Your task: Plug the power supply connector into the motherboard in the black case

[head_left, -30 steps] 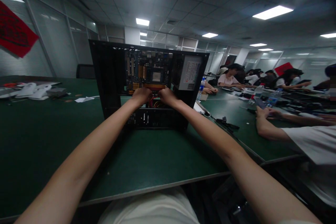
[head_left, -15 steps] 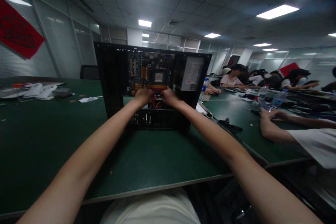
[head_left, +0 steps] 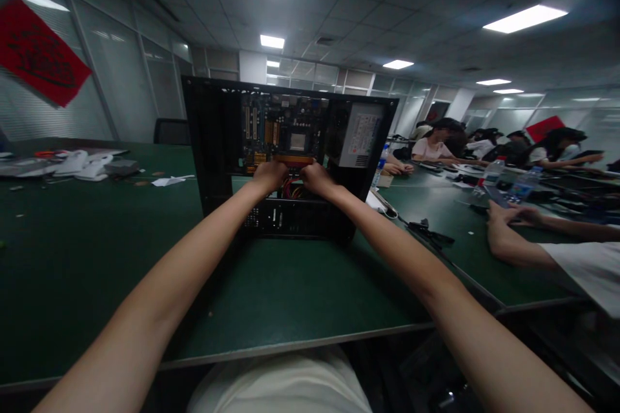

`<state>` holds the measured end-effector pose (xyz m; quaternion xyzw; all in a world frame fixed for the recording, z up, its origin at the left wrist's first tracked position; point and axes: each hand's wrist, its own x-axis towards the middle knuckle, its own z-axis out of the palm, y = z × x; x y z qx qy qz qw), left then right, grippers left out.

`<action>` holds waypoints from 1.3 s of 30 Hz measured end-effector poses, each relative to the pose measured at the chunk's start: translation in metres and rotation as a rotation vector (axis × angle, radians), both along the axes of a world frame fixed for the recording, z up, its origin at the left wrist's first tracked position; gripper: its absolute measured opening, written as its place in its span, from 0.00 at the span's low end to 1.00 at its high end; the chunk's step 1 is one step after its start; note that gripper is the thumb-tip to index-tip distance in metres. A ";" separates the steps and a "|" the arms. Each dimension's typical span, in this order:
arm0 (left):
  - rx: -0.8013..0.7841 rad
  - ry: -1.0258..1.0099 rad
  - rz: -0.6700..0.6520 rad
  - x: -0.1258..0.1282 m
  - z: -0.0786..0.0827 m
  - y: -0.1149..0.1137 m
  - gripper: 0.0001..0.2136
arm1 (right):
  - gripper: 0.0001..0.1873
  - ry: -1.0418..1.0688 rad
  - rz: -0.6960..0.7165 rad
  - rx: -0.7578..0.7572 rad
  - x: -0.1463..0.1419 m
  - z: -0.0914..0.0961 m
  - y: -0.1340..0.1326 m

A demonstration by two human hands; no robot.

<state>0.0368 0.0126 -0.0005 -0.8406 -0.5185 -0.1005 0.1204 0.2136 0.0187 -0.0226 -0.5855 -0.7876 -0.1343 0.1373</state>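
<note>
An open black computer case (head_left: 194, 148) stands upright on the green table. Inside it are a motherboard (head_left: 310, 122) with a pale square processor (head_left: 297, 141) and, at the upper right, a power supply (head_left: 360, 137). Both arms reach into the case. My left hand (head_left: 269, 175) is closed at the left end of a long orange strip (head_left: 293, 160) on the board's lower part. At its right end, my right hand (head_left: 318, 179) is closed too. The fingertips are blurred and partly hidden. Red and yellow cables (head_left: 290, 190) hang between and below the hands.
White cloth-like items (head_left: 87, 165) and a grey box (head_left: 121, 168) lie at the left of the table (head_left: 290, 297). Black cables (head_left: 429, 232) lie on the right. A co-worker's hands (head_left: 508, 216) hold a phone there, near plastic bottles (head_left: 526, 184).
The whole view has shifted slightly, so the case and hands appear a little farther right. Both hands stay at the ends of the orange strip.
</note>
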 end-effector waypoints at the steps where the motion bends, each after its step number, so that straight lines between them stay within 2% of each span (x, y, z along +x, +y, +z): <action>1: 0.002 -0.002 0.004 0.000 0.000 0.000 0.19 | 0.14 -0.001 -0.004 -0.002 0.000 0.000 0.001; 15: 0.020 -0.007 -0.014 0.002 -0.002 0.000 0.18 | 0.16 0.007 0.032 0.020 0.002 0.000 0.005; 21: 0.052 -0.050 -0.052 -0.008 -0.007 0.000 0.19 | 0.17 -0.005 0.050 0.035 -0.003 0.005 -0.009; 29: 0.093 -0.183 -0.150 -0.022 -0.011 -0.006 0.19 | 0.17 -0.090 0.198 0.075 -0.005 0.009 -0.035; 32: 0.057 -0.198 -0.205 -0.027 -0.011 -0.012 0.18 | 0.20 -0.166 0.266 0.155 0.013 0.014 -0.061; 35: 0.075 -0.188 -0.257 -0.031 -0.013 -0.024 0.19 | 0.23 -0.151 0.341 0.269 0.047 0.030 -0.095; 37: 0.100 -0.146 -0.274 -0.035 -0.019 -0.036 0.21 | 0.25 -0.020 0.320 0.482 0.072 0.045 -0.113; 39: 0.101 -0.056 -0.290 -0.040 -0.029 -0.048 0.23 | 0.31 0.230 0.233 0.818 0.095 0.060 -0.119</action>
